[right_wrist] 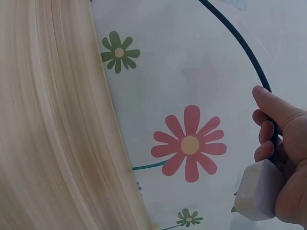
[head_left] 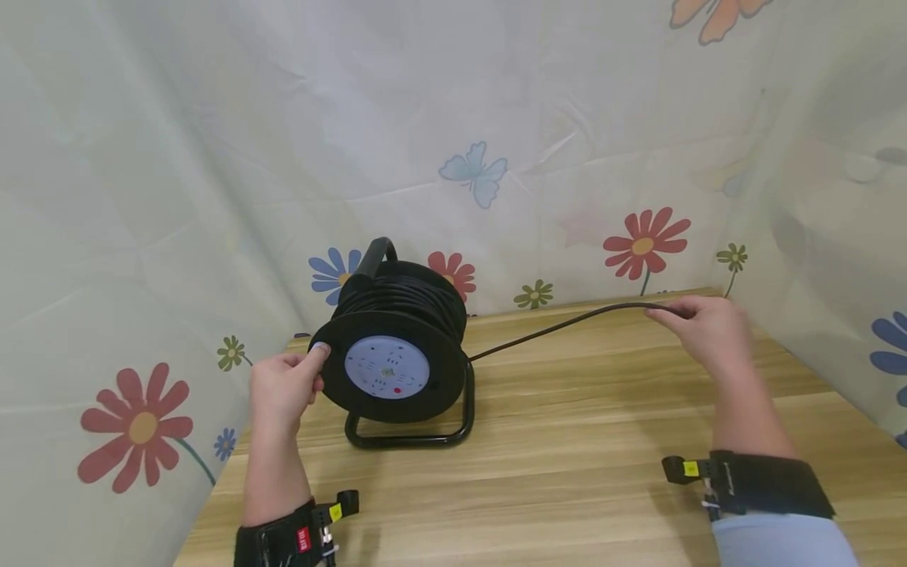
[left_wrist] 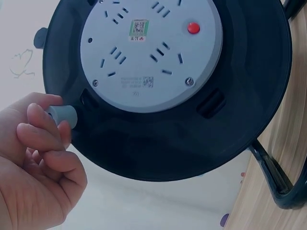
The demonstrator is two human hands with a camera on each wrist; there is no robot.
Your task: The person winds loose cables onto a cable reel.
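Black reel (head_left: pixel 397 358) stands upright on the table (head_left: pixel 567 472), its socket face toward the person, cable wound inside. The cable (head_left: pixel 553 331) runs taut rightward from it. Left hand (head_left: pixel 283 390) pinches the reel's knob (left_wrist: pixel 62 116); right hand (head_left: pixel 705 327) grips cable and white plug (right_wrist: pixel 256 191).

The wooden table (head_left: pixel 567 441) is free between the 2 hands and in front of the cable reel (head_left: pixel 397 346). The black cable (head_left: pixel 553 329) crosses the air from the reel to the right, blocking passage toward the back. The flowered curtain (head_left: pixel 177 197) closes the left, back and right sides.
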